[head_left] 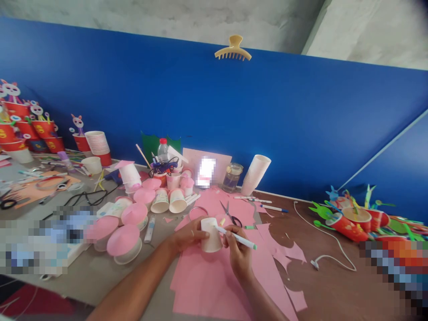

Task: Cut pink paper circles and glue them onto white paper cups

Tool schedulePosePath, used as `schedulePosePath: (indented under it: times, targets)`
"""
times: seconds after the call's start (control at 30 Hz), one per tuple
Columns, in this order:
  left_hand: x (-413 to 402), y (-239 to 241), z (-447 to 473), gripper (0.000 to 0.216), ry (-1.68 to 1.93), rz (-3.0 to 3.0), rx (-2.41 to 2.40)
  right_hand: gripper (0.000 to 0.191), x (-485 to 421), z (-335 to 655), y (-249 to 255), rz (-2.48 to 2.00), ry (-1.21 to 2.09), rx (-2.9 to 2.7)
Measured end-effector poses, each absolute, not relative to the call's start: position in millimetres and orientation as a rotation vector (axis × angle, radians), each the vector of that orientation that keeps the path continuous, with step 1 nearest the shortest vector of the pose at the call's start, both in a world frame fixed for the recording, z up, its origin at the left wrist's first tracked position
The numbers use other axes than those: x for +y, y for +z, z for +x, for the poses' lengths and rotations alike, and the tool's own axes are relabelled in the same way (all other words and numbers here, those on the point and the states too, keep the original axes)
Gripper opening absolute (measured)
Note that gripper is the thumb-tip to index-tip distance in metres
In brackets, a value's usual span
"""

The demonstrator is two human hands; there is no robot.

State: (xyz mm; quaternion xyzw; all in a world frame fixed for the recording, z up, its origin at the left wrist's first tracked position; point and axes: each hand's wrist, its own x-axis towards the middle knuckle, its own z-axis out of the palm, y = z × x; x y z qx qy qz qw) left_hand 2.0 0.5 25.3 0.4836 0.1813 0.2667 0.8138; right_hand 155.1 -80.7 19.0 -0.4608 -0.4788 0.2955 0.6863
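Note:
My left hand (190,236) is closed around the left side of a white paper cup (211,240), which is turned upside down. In my right hand (238,249) is a white marker (242,240) with a green end, its tip against the cup's upper right side. Both hands are above pink paper sheets (207,285) spread over the table. Just behind the marker lie scissors (230,214) with dark handles. A roll of clear tape (198,214) is behind my left hand.
Pink-topped paper cups (123,240) stand to the left, near a glue tube (150,229). Farther back are a lit phone (205,171), a glass jar (232,177) and a tall cup stack (256,174). A white cable (334,243) and red cups (347,225) lie on the right.

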Motion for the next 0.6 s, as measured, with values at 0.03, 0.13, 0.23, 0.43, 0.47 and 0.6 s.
schedulePosePath:
  times: [0.03, 0.13, 0.23, 0.43, 0.47, 0.6]
  targets:
    - [0.9, 24.7, 1.9, 0.057, 0.569, 1.035, 0.389, 0.021, -80.3, 154.9, 19.8, -1.029, 0.672, -1.044]
    - [1.8, 23.0, 1.5, 0.058, 0.57, 1.035, 0.394, 0.024, -79.2, 155.4, 20.0, -1.031, 0.699, -0.983]
    - [1.7, 22.7, 1.1, 0.056, 0.571, 1.027, 0.402, 0.025, -78.9, 156.3, 19.0, -1.011, 0.715, -0.948]
    - [0.7, 22.8, 1.1, 0.053, 0.577, 1.019, 0.377, 0.021, -84.7, 153.0, 22.5, -1.004, 0.678, -1.09]
    - [0.6, 22.8, 1.3, 0.051, 0.578, 1.016, 0.363, 0.02, -85.6, 152.1, 22.7, -1.011, 0.666, -1.116]
    - [0.4, 23.1, 1.8, 0.05, 0.579, 1.014, 0.359, 0.018, -86.1, 151.5, 19.3, -1.054, 0.626, -1.165]
